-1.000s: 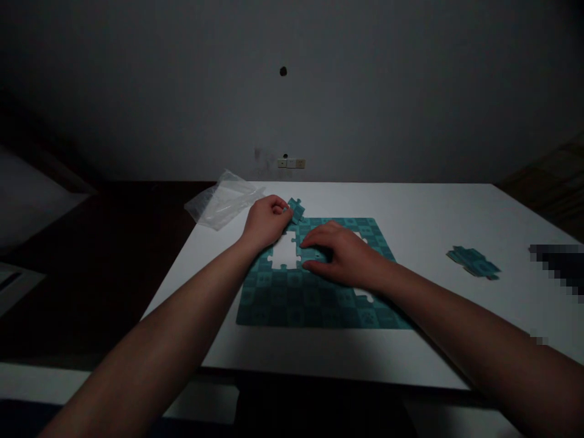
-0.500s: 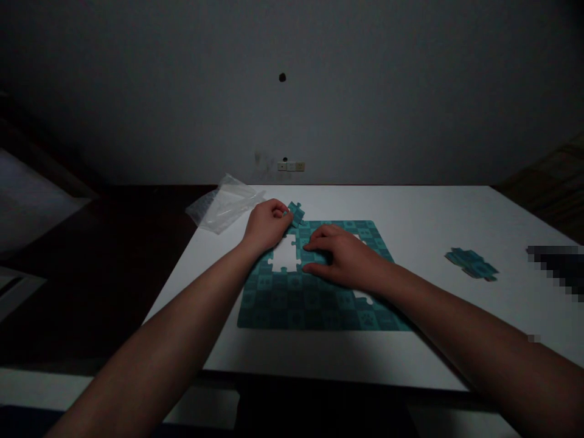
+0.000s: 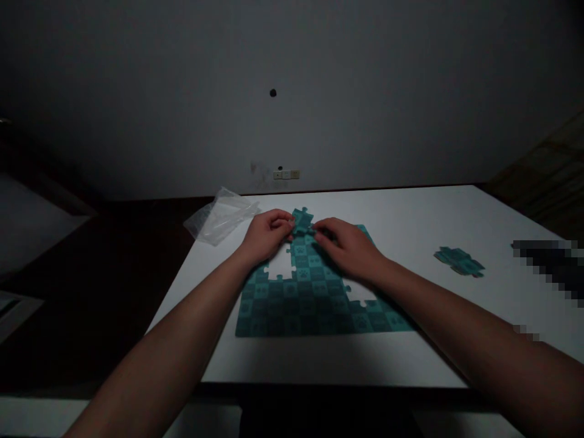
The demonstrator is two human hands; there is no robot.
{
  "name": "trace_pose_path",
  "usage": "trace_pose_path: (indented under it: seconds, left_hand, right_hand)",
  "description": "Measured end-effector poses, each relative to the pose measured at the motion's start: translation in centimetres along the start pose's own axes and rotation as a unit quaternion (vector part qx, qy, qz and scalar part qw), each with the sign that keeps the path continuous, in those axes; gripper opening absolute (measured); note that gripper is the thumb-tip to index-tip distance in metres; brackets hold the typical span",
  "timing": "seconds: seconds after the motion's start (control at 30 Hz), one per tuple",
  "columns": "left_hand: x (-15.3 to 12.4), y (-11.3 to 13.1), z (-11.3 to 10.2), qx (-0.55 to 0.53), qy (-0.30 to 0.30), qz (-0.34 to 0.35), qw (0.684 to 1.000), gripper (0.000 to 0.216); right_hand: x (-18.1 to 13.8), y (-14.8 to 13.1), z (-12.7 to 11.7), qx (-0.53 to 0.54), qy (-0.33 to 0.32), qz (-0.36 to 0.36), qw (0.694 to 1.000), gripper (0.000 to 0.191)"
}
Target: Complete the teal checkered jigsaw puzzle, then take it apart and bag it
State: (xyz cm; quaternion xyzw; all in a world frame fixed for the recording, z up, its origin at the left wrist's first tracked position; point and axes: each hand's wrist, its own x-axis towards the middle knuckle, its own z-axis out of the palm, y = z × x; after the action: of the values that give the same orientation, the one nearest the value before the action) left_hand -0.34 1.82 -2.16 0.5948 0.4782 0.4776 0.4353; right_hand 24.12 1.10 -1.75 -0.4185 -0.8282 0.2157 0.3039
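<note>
Dim room, white surface against bare wall: loose puzzle piece above the teal puzzle's far edge, left hand's fingers pinching its side, seemingly to keep its face uncovered. Right hand's fingers meet the opposite edge; whether gripping, cannot tell. Piece tilted, one tab pointing wallward, no clear long axis.

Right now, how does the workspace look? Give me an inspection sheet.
Surface: white table, dimly lit.
Job's things: teal puzzle with white gaps; puzzle piece at its far edge; loose pieces to the right.
Clutter: plastic bag at far left; pixelated dark patch at right, unidentifiable.
Hands: left hand holding the puzzle piece; right hand beside it, grip unclear.
Cables: nothing seen.
Surroundings: grey wall, outlets.
</note>
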Motion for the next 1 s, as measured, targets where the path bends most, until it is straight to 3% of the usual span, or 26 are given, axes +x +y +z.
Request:
trace_pose_path:
  seconds: [0.13, 0.33, 0.5, 0.7, 0.8, 1.0]
  left_hand:
    - [-0.6, 0.9, 0.4, -0.026, -0.047, -0.011, 0.998, 0.032]
    - [-0.8, 1.4, 0.0, 0.017, -0.056, -0.004, 0.998, 0.036]
    - [-0.6, 1.2, -0.1, 0.008, -0.057, -0.01, 0.998, 0.053]
    - [-0.8, 1.1, 0.0, 0.016, -0.076, 0.016, 0.997, 0.042]
    - [-0.8, 1.0, 0.2, 0.012, -0.086, 0.018, 0.996, 0.04]
    - [-0.3, 0.4, -0.2, 0.014, -0.045, 0.027, 0.999, 0.029]
  right_hand:
    - [0.2, 0.2, 0.3, 0.118, 0.06, 0.071, 0.989, 0.037]
    - [0.3, 0.0, 0.7, 0.194, 0.037, 0.095, 0.976, 0.02]
    - [0.4, 0.2, 0.6, 0.207, 0.023, 0.101, 0.973, 0.021]
    - [0.3, -0.1, 0.7, 0.204, -0.013, 0.038, 0.978, 0.026]
    - [0.2, -0.1, 1.0, 0.246, -0.005, 0.065, 0.967, 0.031]
    - [0.1, -0.2, 0.9, 0.314, 0.017, 0.114, 0.942, 0.04]
